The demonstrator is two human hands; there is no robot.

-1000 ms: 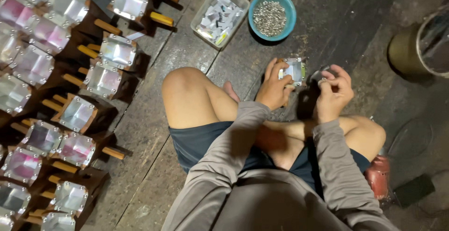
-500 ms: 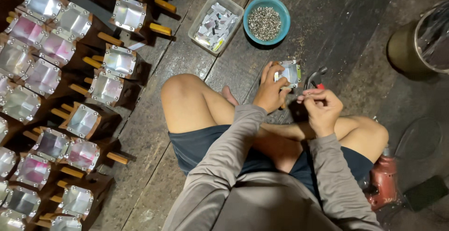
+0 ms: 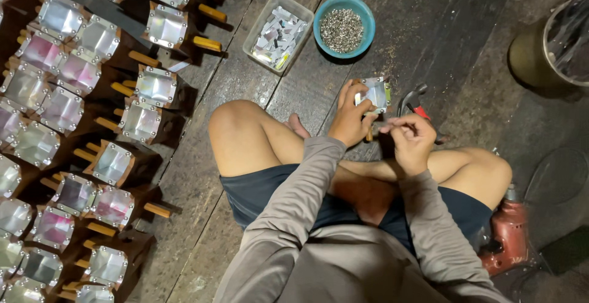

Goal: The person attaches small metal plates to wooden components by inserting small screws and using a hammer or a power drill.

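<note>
Both hands work just above my crossed legs: my left hand (image 3: 351,119) grips a small square foil-faced piece (image 3: 375,94) by its edge, fingers wrapped round it, while my right hand (image 3: 412,138) sits just beside it, fingertips pinched together (on what, I cannot tell). A red-handled hammer (image 3: 412,101) lies on the plank floor (image 3: 245,82) behind my right hand. Further off stand a teal bowl of small metal bits (image 3: 344,27) and a clear tray of foil scraps (image 3: 277,33); finished foil squares (image 3: 73,125) crowd the left.

A small square shiny metal piece (image 3: 375,95), tilted, is gripped at its edge, just below the teal bowl (image 3: 344,27).
</note>
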